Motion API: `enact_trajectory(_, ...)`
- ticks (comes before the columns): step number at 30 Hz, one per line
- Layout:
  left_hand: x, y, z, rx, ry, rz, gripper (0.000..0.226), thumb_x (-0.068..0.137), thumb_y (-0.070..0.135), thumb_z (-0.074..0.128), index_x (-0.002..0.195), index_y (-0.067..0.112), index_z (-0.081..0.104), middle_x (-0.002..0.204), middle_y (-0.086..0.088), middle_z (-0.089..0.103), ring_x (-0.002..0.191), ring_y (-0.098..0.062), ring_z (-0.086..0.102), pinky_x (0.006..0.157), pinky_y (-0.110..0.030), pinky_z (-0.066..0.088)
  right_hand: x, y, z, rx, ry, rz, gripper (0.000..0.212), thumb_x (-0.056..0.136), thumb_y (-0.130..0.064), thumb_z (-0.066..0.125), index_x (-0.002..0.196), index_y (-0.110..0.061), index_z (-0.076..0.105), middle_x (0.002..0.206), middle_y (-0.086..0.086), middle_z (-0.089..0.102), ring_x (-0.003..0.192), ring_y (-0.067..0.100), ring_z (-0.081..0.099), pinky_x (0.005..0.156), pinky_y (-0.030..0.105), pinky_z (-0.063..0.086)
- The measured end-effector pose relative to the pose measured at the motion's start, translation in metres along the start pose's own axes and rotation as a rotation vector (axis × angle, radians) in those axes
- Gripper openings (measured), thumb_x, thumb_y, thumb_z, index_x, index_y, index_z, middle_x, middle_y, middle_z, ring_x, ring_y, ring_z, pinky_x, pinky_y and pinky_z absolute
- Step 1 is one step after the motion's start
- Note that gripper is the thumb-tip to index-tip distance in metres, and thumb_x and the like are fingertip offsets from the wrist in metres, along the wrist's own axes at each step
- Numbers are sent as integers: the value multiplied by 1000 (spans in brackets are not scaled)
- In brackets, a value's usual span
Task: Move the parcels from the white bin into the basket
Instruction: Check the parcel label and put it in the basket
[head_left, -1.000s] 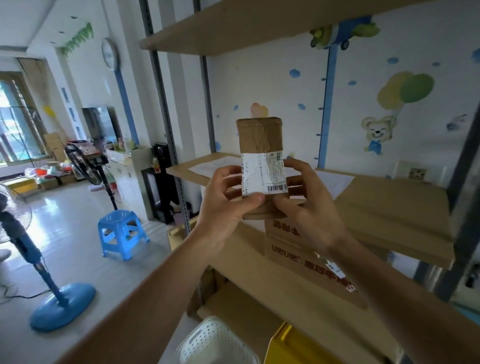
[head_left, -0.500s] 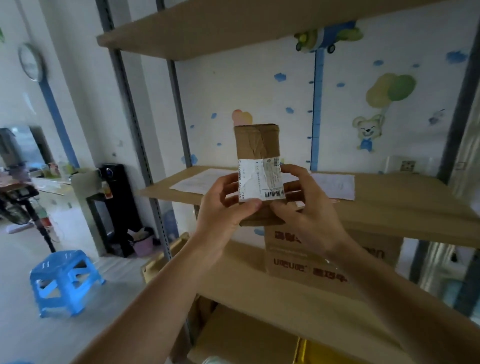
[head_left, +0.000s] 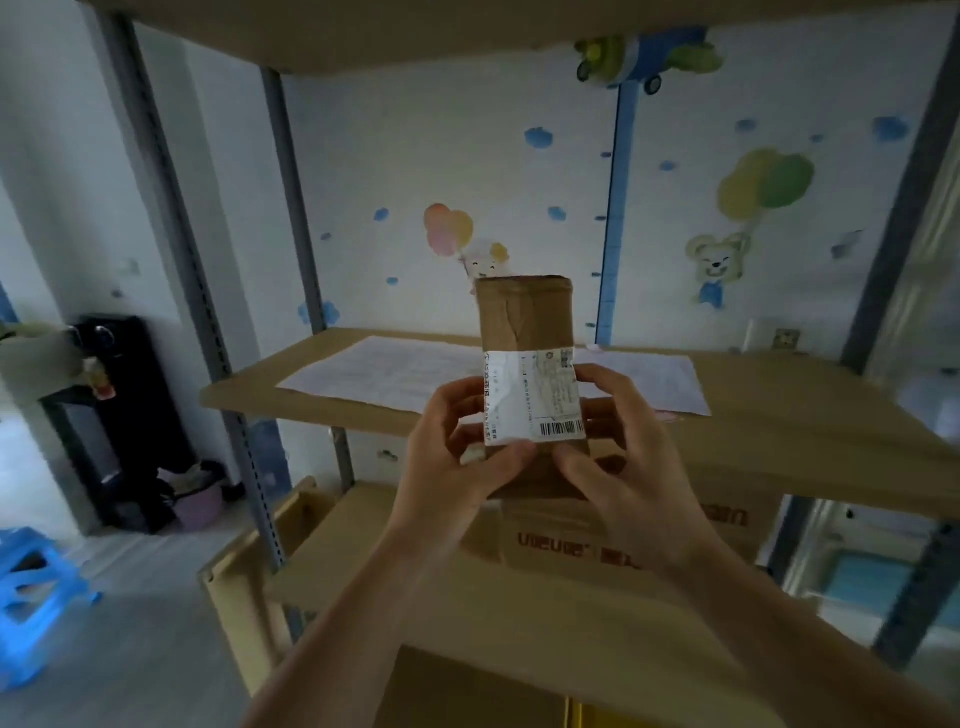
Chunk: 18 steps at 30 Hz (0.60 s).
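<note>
Shelving behind; left hand (head_left: 457, 462) and right hand (head_left: 618, 467) clamped parcel (head_left: 527, 364) at its lower end. Looked light, stiff cardboard; taped top stood clear above grip.

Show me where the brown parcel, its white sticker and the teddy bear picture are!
brown parcel (head_left: 524, 317): head view, on its taped upper part.
white sticker (head_left: 540, 395): head view, on the label's middle.
teddy bear picture (head_left: 717, 265): head view, on the bear's face on the wall.

Both hands raised, left (head_left: 457, 462) and right (head_left: 618, 467) clasped around parcel (head_left: 524, 332), thumbs forward.
</note>
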<state>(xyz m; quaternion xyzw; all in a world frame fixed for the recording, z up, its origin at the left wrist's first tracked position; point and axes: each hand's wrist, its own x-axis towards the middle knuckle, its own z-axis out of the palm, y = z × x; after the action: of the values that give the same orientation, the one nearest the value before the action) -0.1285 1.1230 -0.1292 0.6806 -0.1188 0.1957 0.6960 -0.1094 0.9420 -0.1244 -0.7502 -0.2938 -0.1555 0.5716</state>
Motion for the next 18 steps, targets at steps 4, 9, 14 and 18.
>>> enact_trajectory(4,8,-10,-6,34,40,32,67,70,26,87,129,29,55,123,10,69,117,-14,67,85,-31,60,16,22,6,87,-52,-15,57,96,-13,68,145,-31,44,119,-29,65,112,2,66,79,30,63)
enact_trajectory(9,19,-31,-30,75,-3,98,62,77,16,85,130,25,53,119,14,70,113,-10,68,81,-23,59,21,46,35,140,8,-52,62,89,-23,66,147,-30,44,130,-11,64,118,15,65,83,43,64)
enact_trajectory(14,7,-100,-53,-40,-56,188,63,74,18,82,130,20,54,122,7,71,115,-15,68,85,-23,58,-6,97,75,175,68,-193,60,90,-17,66,146,-21,45,120,-1,66,108,27,67,70,47,62)
enact_trajectory(18,-14,-174,-60,-196,-109,176,65,71,34,89,128,23,57,122,-2,70,114,-24,68,86,-33,60,-38,153,105,209,85,-239,57,87,-12,69,140,-15,48,110,9,60,96,22,64,70,34,58)
